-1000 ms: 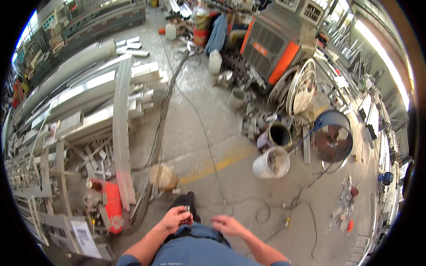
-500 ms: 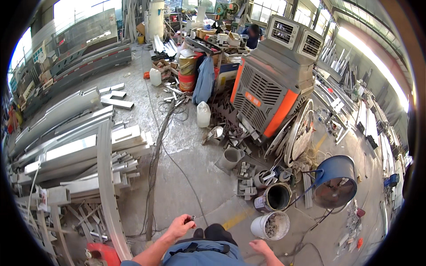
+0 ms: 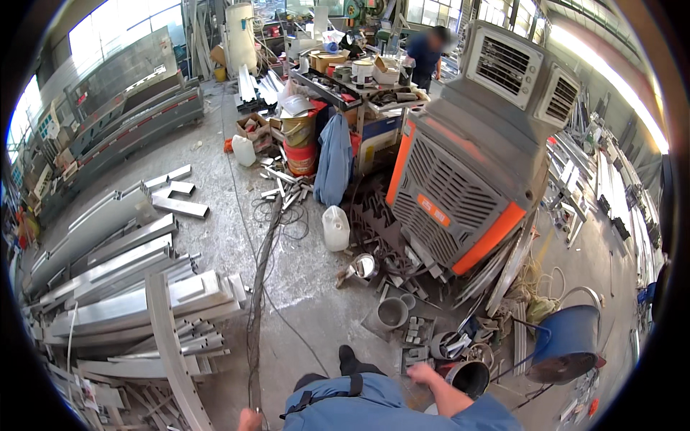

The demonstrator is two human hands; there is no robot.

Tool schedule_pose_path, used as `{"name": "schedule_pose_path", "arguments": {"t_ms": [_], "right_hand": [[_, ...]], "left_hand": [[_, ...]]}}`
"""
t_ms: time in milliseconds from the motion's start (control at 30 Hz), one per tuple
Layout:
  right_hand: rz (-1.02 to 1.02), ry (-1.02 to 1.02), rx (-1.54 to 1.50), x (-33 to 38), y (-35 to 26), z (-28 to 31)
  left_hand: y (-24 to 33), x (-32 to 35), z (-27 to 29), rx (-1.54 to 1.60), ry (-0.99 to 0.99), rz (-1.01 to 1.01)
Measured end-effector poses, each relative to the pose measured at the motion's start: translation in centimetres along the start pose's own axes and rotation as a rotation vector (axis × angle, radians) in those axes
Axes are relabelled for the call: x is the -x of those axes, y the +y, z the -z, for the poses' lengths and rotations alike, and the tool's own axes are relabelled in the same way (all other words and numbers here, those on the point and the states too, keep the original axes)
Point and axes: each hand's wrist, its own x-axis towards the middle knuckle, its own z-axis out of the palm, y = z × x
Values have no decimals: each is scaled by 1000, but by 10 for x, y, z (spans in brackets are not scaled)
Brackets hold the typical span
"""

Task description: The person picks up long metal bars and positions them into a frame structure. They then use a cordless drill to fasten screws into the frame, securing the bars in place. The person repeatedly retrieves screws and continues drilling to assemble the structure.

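My left hand [image 3: 249,419] is low at the bottom edge, beside the long dark strip and cable on the floor. Its fingers look closed round something small that I cannot make out; the lower part of the hand is cut off. My right hand [image 3: 424,374] hangs out in front of my body, fingers loosely curled, with nothing visible in them. Below and beyond it stand a dark open bucket [image 3: 471,379] and a container of metal offcuts [image 3: 449,347]; it appears to touch neither. A white bucket is mostly hidden behind my right arm.
Stacked metal profiles [image 3: 136,309] fill the left side. Ahead are a white plastic jug [image 3: 336,228], a grey pail [image 3: 389,314], a cluttered workbench [image 3: 345,97] and a big grey-orange air cooler [image 3: 453,194]. A blue drum fan [image 3: 568,341] stands right. Another person [image 3: 422,57] stands behind the bench.
I have moved forward; jug, pails and cooler appear closer. My left hand has dropped back to the bottom edge, while my right has swung forward. The other person now stands more upright.
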Motion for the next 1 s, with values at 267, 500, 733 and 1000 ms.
{"name": "schedule_pose_path", "arguments": {"t_ms": [267, 500, 733, 1000], "right_hand": [[202, 397, -123, -274, -251, 339], [237, 306, -182, -430, -368, 403], [87, 284, -196, -504, -408, 489], [405, 919, -169, -683, -461, 713]], "left_hand": [[143, -93, 104, 467, -66, 298], [217, -286, 207, 544, 33, 202], [273, -444, 407, 505, 315, 30], [263, -567, 435, 934, 307, 154]]}}
